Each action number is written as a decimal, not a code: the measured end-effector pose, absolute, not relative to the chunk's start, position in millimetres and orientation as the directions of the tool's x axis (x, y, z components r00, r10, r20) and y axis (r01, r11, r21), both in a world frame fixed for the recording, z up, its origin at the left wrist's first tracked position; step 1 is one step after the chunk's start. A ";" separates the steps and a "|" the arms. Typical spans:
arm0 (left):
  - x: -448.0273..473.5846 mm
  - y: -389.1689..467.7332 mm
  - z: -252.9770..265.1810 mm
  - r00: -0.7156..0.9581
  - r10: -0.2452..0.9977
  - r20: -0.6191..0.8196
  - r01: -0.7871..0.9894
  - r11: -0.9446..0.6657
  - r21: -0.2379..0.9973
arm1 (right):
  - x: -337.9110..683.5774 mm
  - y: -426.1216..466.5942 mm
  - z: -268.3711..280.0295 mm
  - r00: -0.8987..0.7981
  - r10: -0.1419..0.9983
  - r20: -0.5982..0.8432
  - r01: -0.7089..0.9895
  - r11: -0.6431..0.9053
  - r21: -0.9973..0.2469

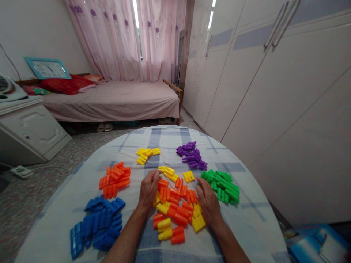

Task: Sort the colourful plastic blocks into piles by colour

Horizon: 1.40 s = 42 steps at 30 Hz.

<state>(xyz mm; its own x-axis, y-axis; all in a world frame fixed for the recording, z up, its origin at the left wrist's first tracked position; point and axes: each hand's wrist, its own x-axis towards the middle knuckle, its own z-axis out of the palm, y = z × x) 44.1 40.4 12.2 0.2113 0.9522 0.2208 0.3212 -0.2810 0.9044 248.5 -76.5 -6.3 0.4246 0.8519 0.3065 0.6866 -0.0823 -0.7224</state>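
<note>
Between my hands lies a mixed heap of orange plastic building pieces point(175, 199) and yellow plastic building pieces point(198, 222), shaped like short joined tubes. My left hand point(148, 190) rests against the heap's left edge, fingers loosely bent and partly hidden on the inner side, beside an orange piece point(163, 183). Along the right edge lies my right hand point(207, 201), its fingers apart and nothing seen in them. Just beyond the fingertips are two yellow pieces point(171, 177) and a small yellow piece point(189, 176). Green pieces point(223, 185) sit just right of my right hand.
Sorted piles surround the heap: blue pieces point(98, 223) front left, orange pieces point(115, 179) left, yellow pieces point(146, 155) and purple pieces point(192, 156) at the back. A checked cloth point(246, 226) covers the round table. Beyond are a bed point(123, 96) and a wardrobe point(255, 109).
</note>
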 end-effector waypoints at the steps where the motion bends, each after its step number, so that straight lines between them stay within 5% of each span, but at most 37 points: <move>1: 44.4 40.0 12.6 0.221 0.952 0.211 0.305 -0.273 0.912 | 248.0 -75.8 -5.5 0.423 0.852 0.307 0.683 -0.078 -0.726; 14: 53.6 33.4 11.6 0.220 0.945 0.241 0.193 -0.284 0.939 | 249.2 -71.8 -2.2 0.432 0.844 0.319 0.648 -0.044 -0.760; 19: 60.5 39.8 21.1 0.296 0.824 0.483 0.580 -0.557 0.595 | 250.3 -70.1 -3.3 0.425 0.838 0.343 0.654 -0.023 -0.756; 23: 68.3 56.0 30.5 0.432 0.858 0.279 0.794 -0.508 0.334 | 250.4 -69.9 -2.4 0.416 0.842 0.344 0.662 -0.020 -0.750; 28: 73.6 69.7 31.4 0.500 0.859 0.109 0.818 -0.510 0.267 | 250.7 -70.4 -3.8 0.404 0.831 0.383 0.678 0.009 -0.735; 37: 57.4 98.4 48.0 0.351 0.878 0.326 0.914 -0.398 0.086 | 250.1 -70.6 -6.6 0.391 0.829 0.399 0.708 0.006 -0.707; 42: 49.4 123.9 51.8 0.353 0.889 0.291 0.922 -0.383 0.050 | 250.3 -70.7 -7.7 0.386 0.827 0.408 0.719 0.008 -0.695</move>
<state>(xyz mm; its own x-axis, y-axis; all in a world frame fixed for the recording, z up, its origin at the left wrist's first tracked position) 49.4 123.9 51.8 0.3534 0.8890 0.2911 0.9224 -0.3829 0.0497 250.3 -70.7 -7.7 0.3856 0.8274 0.4084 0.7187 0.0082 -0.6952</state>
